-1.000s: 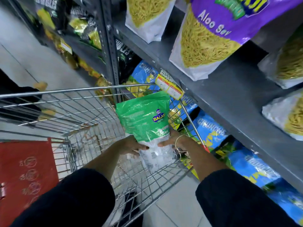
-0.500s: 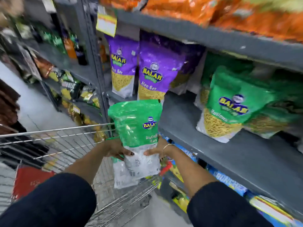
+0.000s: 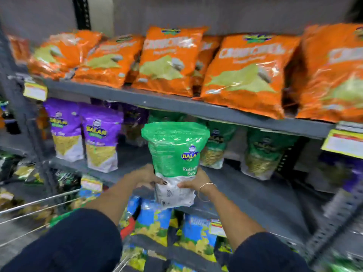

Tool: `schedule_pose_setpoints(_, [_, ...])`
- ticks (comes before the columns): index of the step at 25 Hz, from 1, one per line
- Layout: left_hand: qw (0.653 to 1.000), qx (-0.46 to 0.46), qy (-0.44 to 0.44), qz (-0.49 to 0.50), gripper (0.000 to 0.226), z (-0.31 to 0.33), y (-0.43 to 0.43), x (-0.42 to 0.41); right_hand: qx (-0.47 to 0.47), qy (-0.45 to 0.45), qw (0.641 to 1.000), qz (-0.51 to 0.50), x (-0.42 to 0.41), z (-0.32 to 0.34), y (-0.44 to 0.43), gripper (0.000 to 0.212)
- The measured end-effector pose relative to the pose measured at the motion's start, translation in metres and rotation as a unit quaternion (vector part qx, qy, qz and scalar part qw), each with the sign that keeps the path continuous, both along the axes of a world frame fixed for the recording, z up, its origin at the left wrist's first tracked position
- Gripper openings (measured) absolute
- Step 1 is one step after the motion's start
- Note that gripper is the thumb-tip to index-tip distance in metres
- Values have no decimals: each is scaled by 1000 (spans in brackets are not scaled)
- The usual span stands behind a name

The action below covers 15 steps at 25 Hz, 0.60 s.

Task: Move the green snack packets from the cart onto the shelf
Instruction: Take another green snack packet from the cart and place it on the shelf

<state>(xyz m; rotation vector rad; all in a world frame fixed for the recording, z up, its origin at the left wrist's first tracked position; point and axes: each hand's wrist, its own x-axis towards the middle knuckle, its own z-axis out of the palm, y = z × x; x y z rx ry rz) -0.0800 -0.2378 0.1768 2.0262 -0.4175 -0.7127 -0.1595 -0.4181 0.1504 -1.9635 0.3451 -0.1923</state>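
Observation:
I hold a green snack packet (image 3: 173, 154) upright in front of the middle grey shelf (image 3: 245, 193). My left hand (image 3: 146, 176) grips its lower left side and my right hand (image 3: 193, 182), with a thin bangle at the wrist, grips its lower right side. The packet's white bottom hangs below my fingers, above the shelf's front edge. Two more green packets (image 3: 263, 154) stand further back on the same shelf, to the right. Only a few wires of the cart (image 3: 37, 205) show at the lower left.
Purple packets (image 3: 100, 138) stand on the same shelf to the left. Orange bags (image 3: 245, 69) fill the shelf above, blue bags (image 3: 155, 222) the shelf below. Yellow price tags (image 3: 343, 143) hang from shelf edges. A grey upright post (image 3: 29, 118) stands at the left.
Both hands have lifted the green packet out of the cart and carried it up and right toward the middle shelf. My view has swung up from the cart to the shelves.

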Motion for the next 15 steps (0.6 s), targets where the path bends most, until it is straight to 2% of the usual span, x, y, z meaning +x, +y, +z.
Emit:
schedule_pose_setpoints(3, [999,12,26,-41,41,1,-69,-1,33,-11,995,-89,-21,-7,-52,93])
schedule_pose_setpoints(6, [995,60,13,-73,61,-4,-120,12,58,-15,984,-168,-29,-17,-88,96])
schedule_pose_setpoints(8, [993,89,-13,-83,59,-7,-144,20,56,-16,980,-189,-29,-20,-101,95])
schedule_pose_setpoints(15, [990,86,-22,-110,52,-29,-180,50,35,-10,973,-227,-5,-36,-124,87])
